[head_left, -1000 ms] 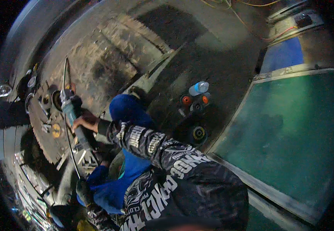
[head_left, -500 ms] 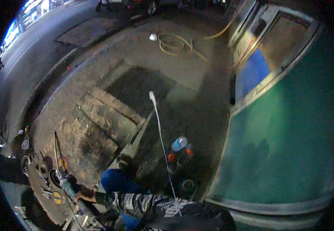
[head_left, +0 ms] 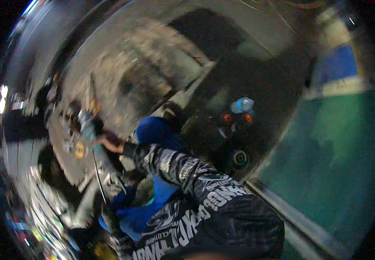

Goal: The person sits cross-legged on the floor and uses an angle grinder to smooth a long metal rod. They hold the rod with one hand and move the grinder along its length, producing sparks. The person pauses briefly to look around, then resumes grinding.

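My right hand [head_left: 109,142] is wrapped round the teal body of a power tool, by its shape an angle grinder [head_left: 91,129]. Its metal head points away from me, over a board of small parts. My right arm reaches across to the left in a dark patterned sleeve. Lower down, my left arm [head_left: 119,239] shows in a similar sleeve; its hand is dark and smeared, so its fingers cannot be made out. A thin dark rod or cable [head_left: 99,180] runs from near the tool towards that arm. Beside the tool lies a yellow disc [head_left: 80,149].
A worn, dusty slab [head_left: 142,65] lies ahead of my blue-clad knee [head_left: 152,130]. To the right stand a clear bottle with a blue label [head_left: 242,105], orange-capped items [head_left: 226,118] and a round dark object [head_left: 240,158]. A green panel [head_left: 326,164] borders the right side.
The view has swung left and downward, so the scene sits further right and higher, with blur. My right hand keeps its hold on the angle grinder. More of my lap and left arm shows.
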The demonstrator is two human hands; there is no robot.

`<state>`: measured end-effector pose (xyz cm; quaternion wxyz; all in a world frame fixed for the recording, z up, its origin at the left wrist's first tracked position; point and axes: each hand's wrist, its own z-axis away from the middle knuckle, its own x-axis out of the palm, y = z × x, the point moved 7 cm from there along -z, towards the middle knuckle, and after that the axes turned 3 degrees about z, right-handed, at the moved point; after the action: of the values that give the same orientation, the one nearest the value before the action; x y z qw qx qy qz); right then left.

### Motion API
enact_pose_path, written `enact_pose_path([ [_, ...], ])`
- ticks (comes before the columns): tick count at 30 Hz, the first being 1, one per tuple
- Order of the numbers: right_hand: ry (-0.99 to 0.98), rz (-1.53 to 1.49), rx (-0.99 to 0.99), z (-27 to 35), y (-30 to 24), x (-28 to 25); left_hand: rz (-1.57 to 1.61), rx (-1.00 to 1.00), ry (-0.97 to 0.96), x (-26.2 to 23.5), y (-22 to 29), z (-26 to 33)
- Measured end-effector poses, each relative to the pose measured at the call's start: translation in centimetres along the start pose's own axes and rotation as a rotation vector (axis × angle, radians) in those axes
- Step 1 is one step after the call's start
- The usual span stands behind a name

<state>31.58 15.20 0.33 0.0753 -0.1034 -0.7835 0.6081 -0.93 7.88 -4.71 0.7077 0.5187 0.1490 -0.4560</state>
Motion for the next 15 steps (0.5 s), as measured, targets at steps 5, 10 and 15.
enact_pose_path([
  [5, -0.153, -0.117, 0.101, 1.7, 4.9, 0.4, 0.235, 0.107, 0.135, -4.9, -4.0, 3.8],
  [10, -0.035, -0.393, 0.374, 4.7, 6.7, -3.0, 0.008, -0.029, 0.143, -5.7, -5.7, 6.5],
  [15, 0.14, -0.684, 0.659, 7.7, 8.8, -7.2, 0.028, -0.012, 0.132, -4.1, -4.5, 7.6],
])
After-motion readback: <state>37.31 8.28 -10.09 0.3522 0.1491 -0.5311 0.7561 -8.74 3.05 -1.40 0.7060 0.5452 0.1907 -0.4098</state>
